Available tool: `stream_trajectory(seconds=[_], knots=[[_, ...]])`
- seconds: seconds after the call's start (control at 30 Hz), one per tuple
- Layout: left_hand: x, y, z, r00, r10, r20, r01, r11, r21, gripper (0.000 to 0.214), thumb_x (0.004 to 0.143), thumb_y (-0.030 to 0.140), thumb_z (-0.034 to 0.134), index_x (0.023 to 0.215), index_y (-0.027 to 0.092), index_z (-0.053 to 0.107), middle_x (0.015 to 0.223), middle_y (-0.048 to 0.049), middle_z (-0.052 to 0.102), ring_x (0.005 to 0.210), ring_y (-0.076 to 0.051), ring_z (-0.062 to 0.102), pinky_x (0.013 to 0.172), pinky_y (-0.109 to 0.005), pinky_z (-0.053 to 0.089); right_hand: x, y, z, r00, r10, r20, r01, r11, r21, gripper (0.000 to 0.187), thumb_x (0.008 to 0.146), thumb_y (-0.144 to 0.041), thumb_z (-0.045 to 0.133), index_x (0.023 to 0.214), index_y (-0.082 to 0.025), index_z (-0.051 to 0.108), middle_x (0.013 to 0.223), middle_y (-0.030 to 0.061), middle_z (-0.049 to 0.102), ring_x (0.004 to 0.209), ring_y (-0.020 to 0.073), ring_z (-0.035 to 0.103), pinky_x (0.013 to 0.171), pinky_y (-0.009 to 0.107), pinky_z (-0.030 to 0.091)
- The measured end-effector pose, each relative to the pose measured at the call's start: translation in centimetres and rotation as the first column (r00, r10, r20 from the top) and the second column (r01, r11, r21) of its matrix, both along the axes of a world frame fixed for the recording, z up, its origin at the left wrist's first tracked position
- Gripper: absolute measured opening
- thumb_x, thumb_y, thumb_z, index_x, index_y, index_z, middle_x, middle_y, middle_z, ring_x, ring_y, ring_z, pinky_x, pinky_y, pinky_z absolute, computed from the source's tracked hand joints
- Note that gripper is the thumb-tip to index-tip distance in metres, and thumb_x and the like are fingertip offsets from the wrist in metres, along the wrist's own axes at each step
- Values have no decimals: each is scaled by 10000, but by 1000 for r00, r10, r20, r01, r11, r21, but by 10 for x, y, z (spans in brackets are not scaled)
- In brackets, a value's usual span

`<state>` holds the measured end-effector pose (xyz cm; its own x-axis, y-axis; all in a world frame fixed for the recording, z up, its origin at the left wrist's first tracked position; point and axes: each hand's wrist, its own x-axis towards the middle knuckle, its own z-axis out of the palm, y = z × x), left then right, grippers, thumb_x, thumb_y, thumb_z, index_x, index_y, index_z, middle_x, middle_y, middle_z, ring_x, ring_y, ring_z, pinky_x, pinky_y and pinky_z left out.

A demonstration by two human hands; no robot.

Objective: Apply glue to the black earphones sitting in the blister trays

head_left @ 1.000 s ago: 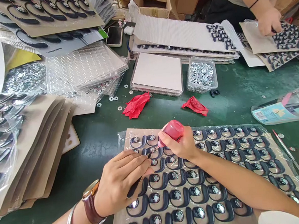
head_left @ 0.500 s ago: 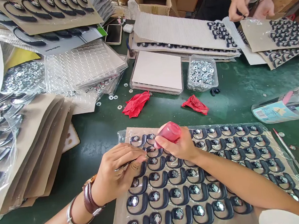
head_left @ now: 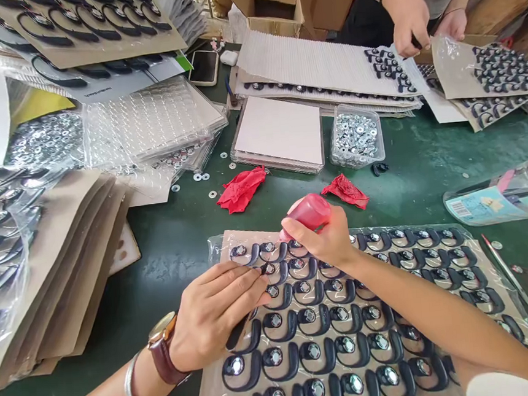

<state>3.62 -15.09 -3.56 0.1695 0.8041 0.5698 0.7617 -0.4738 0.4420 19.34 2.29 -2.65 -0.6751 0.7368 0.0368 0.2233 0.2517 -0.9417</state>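
A cardboard sheet (head_left: 508, 349) wrapped in clear film lies in front of me, covered with rows of black hook-shaped parts (head_left: 312, 323) with shiny metal discs. My right hand (head_left: 326, 242) grips a small pink squeeze bottle (head_left: 309, 212), its nozzle tipped down at a part in the sheet's top row. My left hand (head_left: 216, 310) rests on the sheet's left side with fingers pressed together on a thin dark tool that is mostly hidden under them. A brown watch and a bangle sit on that wrist.
Two crumpled red cloths (head_left: 242, 187) lie on the green table (head_left: 410, 179). A clear tub of metal washers (head_left: 355, 134), stacked trays and cardboard sheets (head_left: 57, 259) crowd the left and back. Another person's hands (head_left: 408, 25) work at the far right. Tweezers (head_left: 508, 269) lie right.
My right hand moved the pink bottle up and right to the top row. My left hand lowered flat onto the sheet again. The other person's hands shifted.
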Motion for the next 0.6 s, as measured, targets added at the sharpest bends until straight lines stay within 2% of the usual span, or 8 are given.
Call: stream_trajectory(seconds=[0.07,0.2,0.4,0.6], knots=[[-1,5,-3,998,13,-64,-10,999,45,173,896,130,603,1053,79,653,964,-82,735,882,-187,697,856,-344,548,-1,-2,-10,999,-23,-31,25,998,50,267,831,-456,683,773,-205,615,643,10,670,618,165,653,644,303,545],[1,13,-9,991,22,-134,-15,998,54,179,896,135,614,1059,75,658,973,-81,732,903,-194,695,876,-348,545,-3,-5,-20,999,-13,-35,15,998,59,247,837,-449,673,834,-209,617,665,10,698,624,167,669,656,296,554],[7,13,-7,970,43,-240,-19,995,101,183,939,168,549,1035,66,667,959,-109,732,905,-215,706,870,-368,572,-1,-6,-22,1000,11,28,-13,997,77,264,836,-461,667,890,-207,622,684,14,710,636,172,678,679,295,563],[7,13,-6,968,35,-249,-11,995,95,187,934,154,549,1048,59,663,972,-114,734,913,-229,712,856,-377,590,-1,-7,-20,997,30,71,-38,994,106,257,838,-470,662,874,-218,626,679,9,708,621,179,671,671,308,555]])
